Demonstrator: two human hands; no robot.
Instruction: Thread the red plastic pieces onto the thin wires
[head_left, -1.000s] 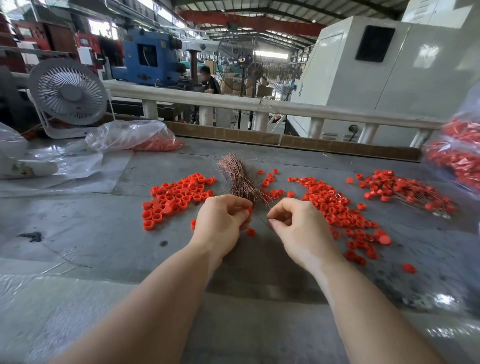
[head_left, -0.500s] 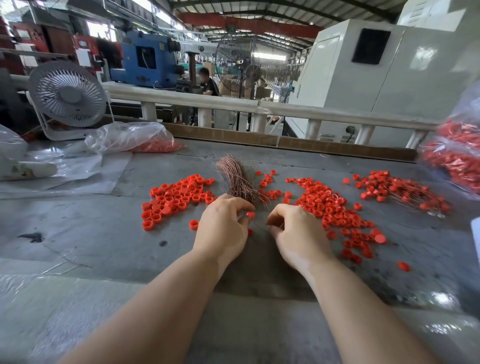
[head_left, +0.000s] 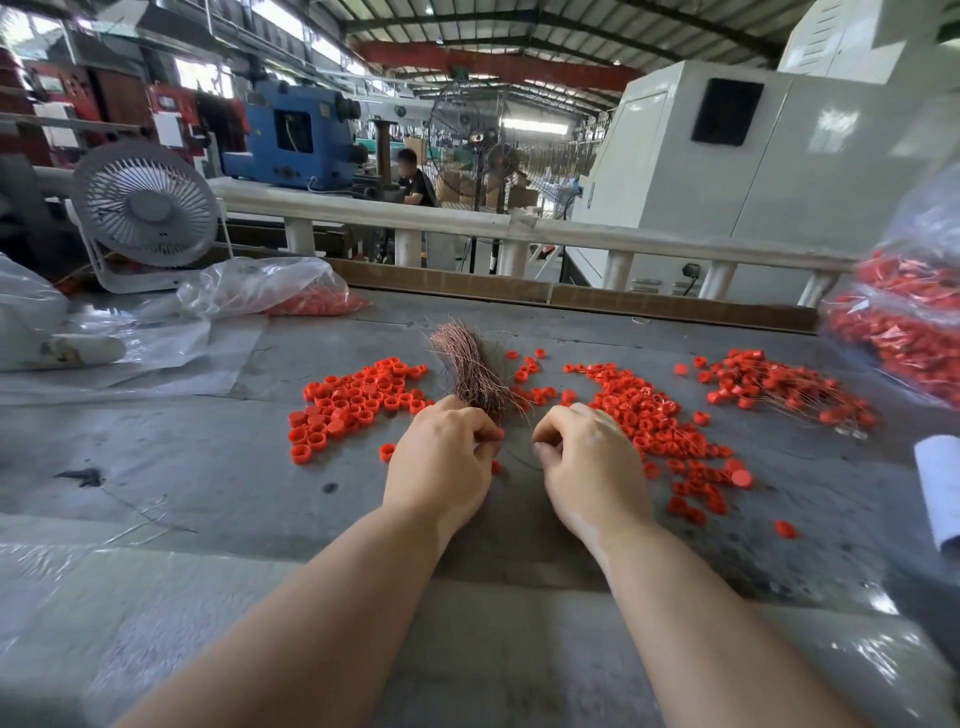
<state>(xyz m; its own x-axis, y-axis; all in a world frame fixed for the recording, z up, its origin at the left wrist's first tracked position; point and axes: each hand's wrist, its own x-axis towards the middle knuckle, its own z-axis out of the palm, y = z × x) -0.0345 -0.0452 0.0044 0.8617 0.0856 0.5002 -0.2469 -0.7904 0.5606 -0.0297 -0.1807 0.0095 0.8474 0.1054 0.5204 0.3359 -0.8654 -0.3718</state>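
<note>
Loose red plastic pieces lie in a left pile and a longer right spread on the grey table. A bundle of thin copper wires lies between them. My left hand sits just in front of the bundle with curled fingers pinching a red piece, mostly hidden. My right hand is beside it, fingertips pinching a thin wire that arcs toward the left hand. Red pieces with wires through them lie at the far right.
A white desk fan stands at the back left beside a clear bag of red pieces and plastic sheeting. A bulging bag of red parts sits at the right edge. A white railing runs behind the table.
Both hands have lowered toward the table and drawn slightly apart. The camera view tipped a little.
</note>
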